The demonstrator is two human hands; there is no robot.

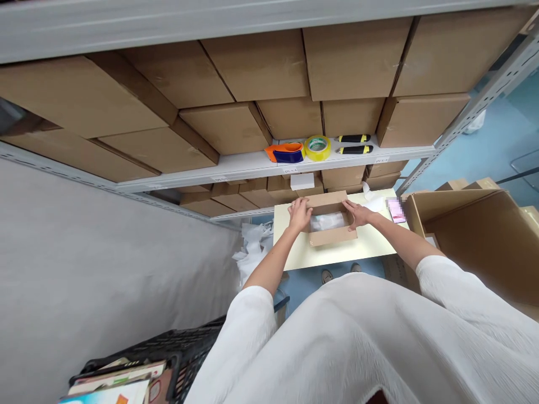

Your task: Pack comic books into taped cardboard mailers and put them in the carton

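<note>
A small open cardboard box (334, 238) stands on the pale tabletop (314, 260), its flaps folded outward at front and back. Inside lies a white, plastic-looking wrapped packet (327, 221). My left hand (299, 215) grips the box's left side, its fingers bent over the edge. On the opposite side, my right hand (357, 215) holds the right wall, fingers toward the back corner and thumb near the front one. The box's left and right walls are partly hidden by my hands.
Cardboard boxes (357, 59) fill the shelves ahead. A tape dispenser (286, 152), a tape roll (317, 147) and two cutters (354, 150) lie on the shelf edge. A phone (396, 210) rests at the table's right, beside a large open carton (475, 235). Crumpled white material (255, 247) lies left.
</note>
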